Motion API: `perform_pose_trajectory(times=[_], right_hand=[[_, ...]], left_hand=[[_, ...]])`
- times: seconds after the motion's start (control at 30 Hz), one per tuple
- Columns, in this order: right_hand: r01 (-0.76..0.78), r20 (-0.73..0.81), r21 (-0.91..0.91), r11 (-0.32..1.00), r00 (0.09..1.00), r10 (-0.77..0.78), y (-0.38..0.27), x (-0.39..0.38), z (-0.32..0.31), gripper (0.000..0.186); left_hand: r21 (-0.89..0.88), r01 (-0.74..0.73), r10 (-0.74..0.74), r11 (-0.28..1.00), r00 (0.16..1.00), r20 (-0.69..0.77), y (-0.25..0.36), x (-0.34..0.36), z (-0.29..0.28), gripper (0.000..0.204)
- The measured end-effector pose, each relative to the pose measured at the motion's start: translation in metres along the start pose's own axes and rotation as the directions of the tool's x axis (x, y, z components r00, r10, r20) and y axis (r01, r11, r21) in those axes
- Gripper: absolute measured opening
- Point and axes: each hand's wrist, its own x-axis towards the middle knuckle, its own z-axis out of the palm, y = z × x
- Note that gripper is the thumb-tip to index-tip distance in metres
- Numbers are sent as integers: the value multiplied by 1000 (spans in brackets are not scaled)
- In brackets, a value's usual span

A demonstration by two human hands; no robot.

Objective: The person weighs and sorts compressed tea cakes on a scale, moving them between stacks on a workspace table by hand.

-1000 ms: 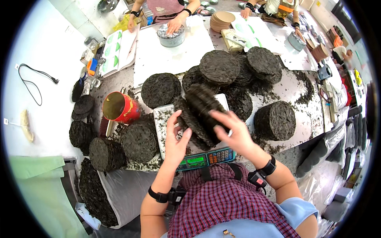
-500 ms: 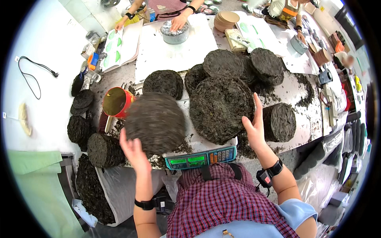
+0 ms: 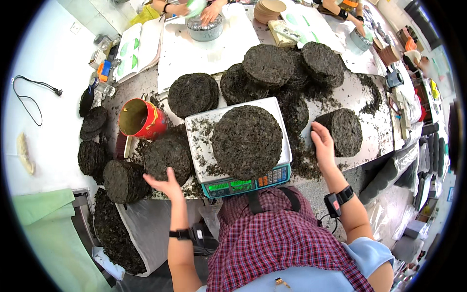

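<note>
Weighing, apparently: dark disc (image 3: 247, 142) on scale (image 3: 199, 158). Left hand (image 3: 170, 189), right hand (image 3: 324, 148) off it, fingers apart. Next likely needs display (image 3: 241, 185) read.

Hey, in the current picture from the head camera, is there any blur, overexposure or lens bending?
Head view: the near edge of the table looks bowed inside a black fisheye rim; the left wall looks washed-out bright; the dark cake on the scale, the left hand and right hand look fairly crisp, without obvious motion blur.
</note>
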Motion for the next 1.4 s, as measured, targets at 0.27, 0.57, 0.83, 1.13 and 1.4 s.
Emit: perform_pose_trajectory(times=[0.27, 0.57, 0.83, 1.13, 1.4], right_hand=[[-29, 67, -6, 1000, 997, 30, -20, -20, -4, 28], [5, 130, 53, 999, 991, -12, -37, -19, 17, 24], [26, 166, 65, 998, 985, -36, -50, -16, 23, 21], [304, 306, -3, 953, 907, -289, -121, -19, 73, 27], [893, 705, 100, 439, 248, -665, -195, -55, 187, 48]], left_hand=[[258, 164, -183, 952, 982, 54, -90, 12, 5, 68], [-286, -395, 450, 873, 879, 158, 107, 11, -44, 18], [-303, -145, 291, 942, 804, 519, 74, 14, 17, 73], [-718, 269, -61, 642, 951, 302, 124, 17, -1, 46], [-773, 497, 209, 395, 770, 603, 204, -15, -79, 68]])
